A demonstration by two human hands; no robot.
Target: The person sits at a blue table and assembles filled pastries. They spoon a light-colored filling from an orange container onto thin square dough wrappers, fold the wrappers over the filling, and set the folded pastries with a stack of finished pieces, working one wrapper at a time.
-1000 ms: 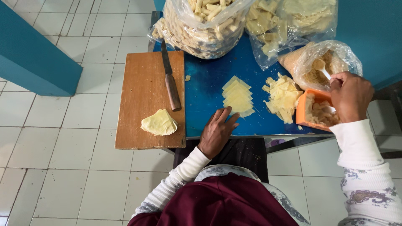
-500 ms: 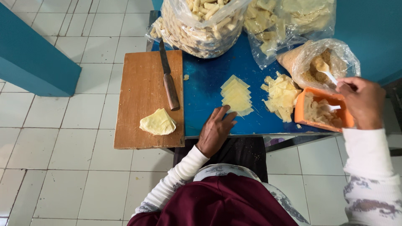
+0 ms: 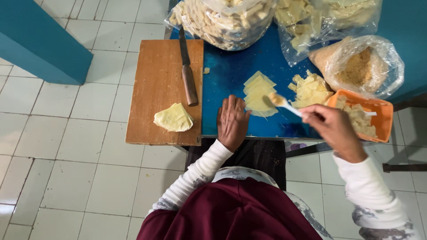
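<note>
Blue tabletop (image 3: 231, 75) | left hand (image 3: 233, 122) flat, fingers spread | right hand (image 3: 331, 129) pinching spoon (image 3: 284, 104) | keep filling centred over yellow wrappers (image 3: 260, 93), frame centre.

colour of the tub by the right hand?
Orange: the rectangular tub beside the right hand, seen in the head view.

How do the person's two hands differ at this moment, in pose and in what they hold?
The left hand lies flat, palm down, on the blue table, empty, beside the stack of yellow sheets. The right hand is raised, its fingers closed on a white spoon carrying filling over that stack. Both wear white sleeves.
</note>
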